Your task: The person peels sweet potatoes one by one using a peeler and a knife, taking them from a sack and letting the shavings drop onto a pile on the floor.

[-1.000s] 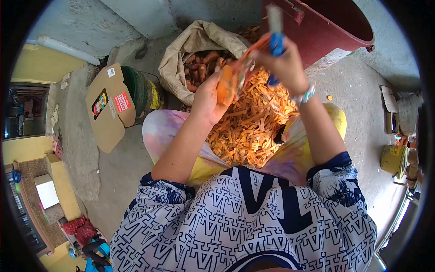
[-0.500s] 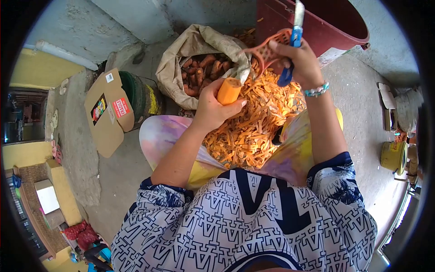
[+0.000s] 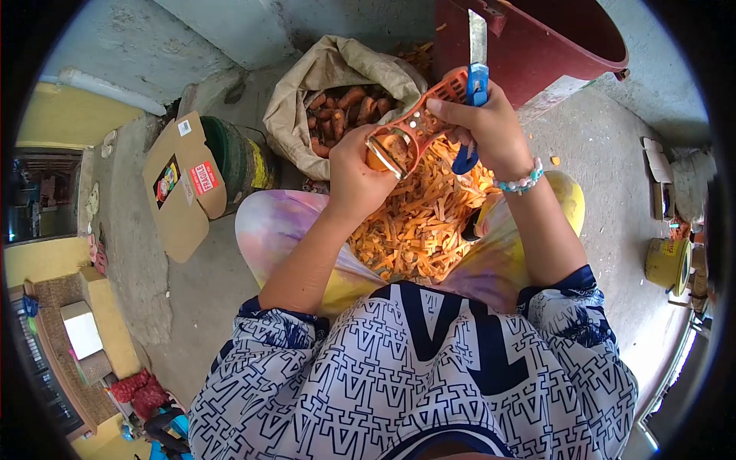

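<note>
Perforated peeler (image 3: 424, 125) moved over seemingly smooth carrot (image 3: 374, 162), right fingers (image 3: 455, 113) gripping peeler, left fingers (image 3: 382, 184) clasping carrot

Left hand (image 3: 357, 178) grips a carrot (image 3: 374, 160); right hand (image 3: 494, 132) holds a peeler (image 3: 421, 126) at its end and a blue-handled knife (image 3: 477, 83).

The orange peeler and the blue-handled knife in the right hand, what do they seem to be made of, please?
Orange perforated peeler: probably moulded plastic, fairly matte, judging by its even colour and regular holes; its shiny crosswise blade looks like metal.

Blue-handled knife: handle likely plastic, from its solid colour, finish unclear; grey, blotchy blade probably metal.
</note>
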